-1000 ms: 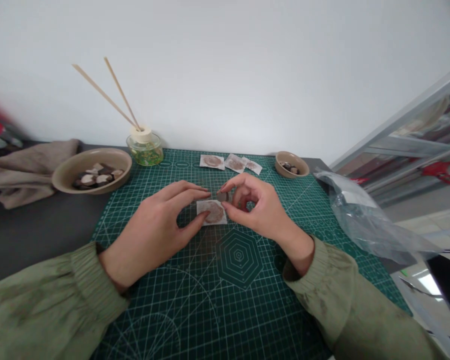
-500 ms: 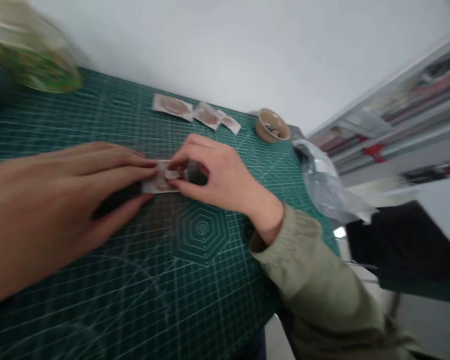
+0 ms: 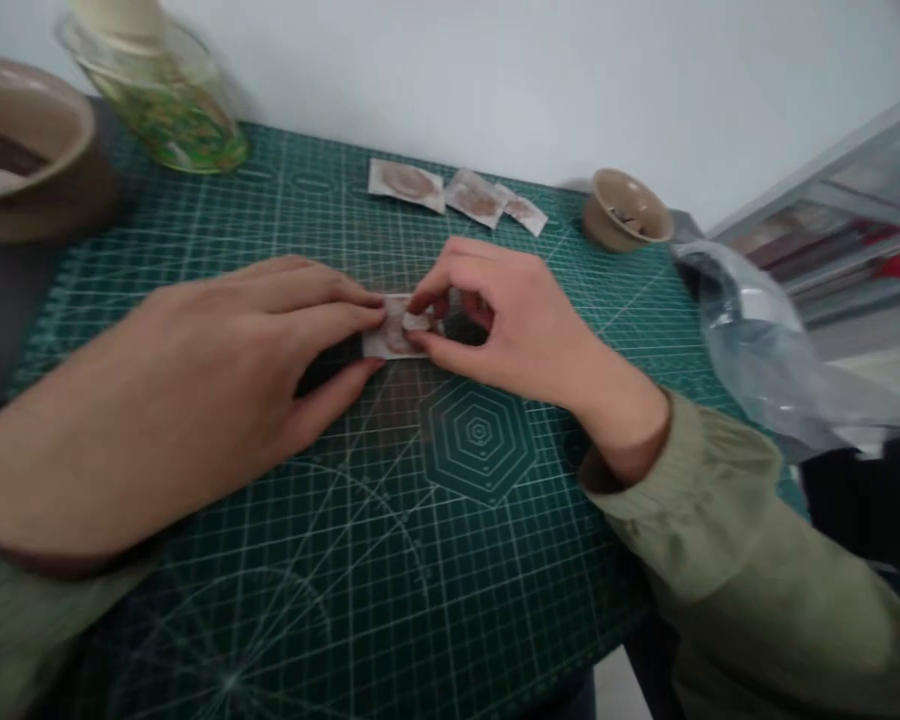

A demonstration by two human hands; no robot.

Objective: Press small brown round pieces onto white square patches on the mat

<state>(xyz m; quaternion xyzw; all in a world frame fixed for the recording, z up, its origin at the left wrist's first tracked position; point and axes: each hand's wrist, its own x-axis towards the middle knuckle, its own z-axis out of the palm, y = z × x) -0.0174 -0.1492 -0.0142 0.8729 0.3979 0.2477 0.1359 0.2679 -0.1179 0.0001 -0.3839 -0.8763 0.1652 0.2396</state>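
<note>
A small pale rectangular sheet (image 3: 376, 345) with a brownish smear, looking like sandpaper, lies flat on the green cutting mat (image 3: 360, 560). My left hand (image 3: 225, 350) holds down its left end, the fingertips at the upper edge and the thumb at the lower. Over the sheet's right part, my right hand (image 3: 517, 310) pinches a small whitish piece (image 3: 417, 322) between thumb and fingers, against the smeared surface. The fingers partly cover the piece, so its full shape is hidden.
Three smeared pale sheets (image 3: 405, 184) lie along the wall. A small tan bowl (image 3: 626, 212) with bits inside stands at the back right, beside a clear plastic bag (image 3: 757, 340). At the left are a larger brown bowl (image 3: 52, 195) and a glass container (image 3: 187, 120) with green decoration.
The view has swung left, bringing the larger brown bowl into sight and shifting everything rightward. Both hands keep their hold, on the sheet and the whitish piece.
</note>
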